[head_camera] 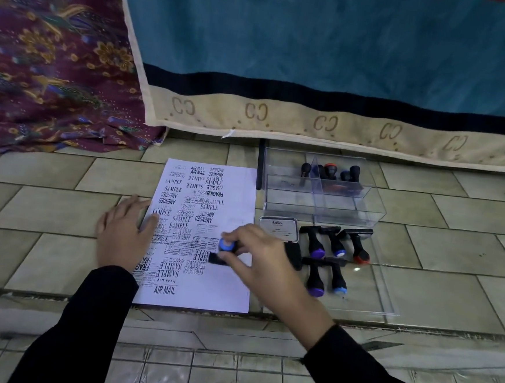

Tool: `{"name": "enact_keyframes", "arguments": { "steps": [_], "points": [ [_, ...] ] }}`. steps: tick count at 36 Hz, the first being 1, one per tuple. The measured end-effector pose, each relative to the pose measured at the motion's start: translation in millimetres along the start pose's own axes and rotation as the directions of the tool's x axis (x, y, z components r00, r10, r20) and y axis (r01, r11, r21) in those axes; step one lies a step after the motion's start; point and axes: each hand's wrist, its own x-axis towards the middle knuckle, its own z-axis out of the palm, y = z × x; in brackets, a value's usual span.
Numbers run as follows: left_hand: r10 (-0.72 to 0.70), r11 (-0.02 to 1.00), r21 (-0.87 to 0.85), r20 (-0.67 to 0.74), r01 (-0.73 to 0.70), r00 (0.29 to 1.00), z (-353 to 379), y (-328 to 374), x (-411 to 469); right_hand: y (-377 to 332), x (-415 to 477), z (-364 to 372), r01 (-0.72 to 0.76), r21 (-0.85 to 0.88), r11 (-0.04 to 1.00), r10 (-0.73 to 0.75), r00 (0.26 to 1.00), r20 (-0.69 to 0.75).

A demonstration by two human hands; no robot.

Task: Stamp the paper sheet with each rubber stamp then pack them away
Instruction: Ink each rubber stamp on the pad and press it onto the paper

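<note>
One paper sheet (208, 236) lies on the tiled floor (452, 252), crowded with black prints such as SAMPLE, AIR MAIL and FAX OUT. The left hand (124, 235) lies flat on the sheet's left edge, its fingers (149, 213) spread and released, holding nothing and pressing the paper down. The right hand (258, 258) is over the sheet's right half; its fingers (233, 262) are clenched around one blue-capped stamp (225, 248), thumb below and the others above, with the stamp's black base toward the paper. Whether the base touches the sheet cannot be told, as the hand is blurred.

Just right of those fingers, five more stamps (334, 243) lie on a clear flat lid (382, 292): three in a far row with purple, blue and red caps, two in a near row with purple and blue caps. One ink pad (279, 229) sits beside them, just beyond the right hand's knuckles. Farther from the fingers stands one clear box (322, 206) with dividers, and several dark stamps stand in its back compartments; their exact number cannot be told. Behind everything lie one teal mat (332, 46) and one patterned cloth (50, 60).
</note>
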Motion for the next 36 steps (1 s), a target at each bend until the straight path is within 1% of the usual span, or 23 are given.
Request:
{"name": "enact_keyframes", "arguments": {
  "steps": [6,11,14,19,25,31,36],
  "points": [
    [-0.001,1.0,0.0,0.003,0.001,1.0,-1,1,-1,-12,3,28,-0.002,0.007,1.0,0.001,0.991,0.133],
    [0.003,1.0,0.0,0.012,-0.003,1.0,0,-1,0,-15,3,38,0.031,-0.052,0.998,-0.02,0.98,0.197],
    [0.004,1.0,0.0,0.013,-0.004,1.0,0,-1,0,-16,3,40,0.037,-0.059,0.998,-0.023,0.973,0.23],
    [0.006,1.0,-0.008,0.003,-0.006,1.0,0,-1,0,-15,2,43,0.042,-0.067,0.997,-0.025,0.97,0.241],
    [0.0,1.0,-0.017,-0.003,0.0,1.0,0,0,0,-16,1,45,0.095,-0.101,0.99,-0.068,0.968,0.242],
    [-0.004,1.0,-0.005,0.001,0.004,1.0,1,0,1,-15,7,45,0.05,-0.084,0.995,-0.03,0.973,0.23],
    [-0.002,1.0,-0.008,-0.003,0.002,1.0,0,0,2,-15,-2,45,0.099,-0.051,0.994,-0.084,0.966,0.243]
  ]
}}
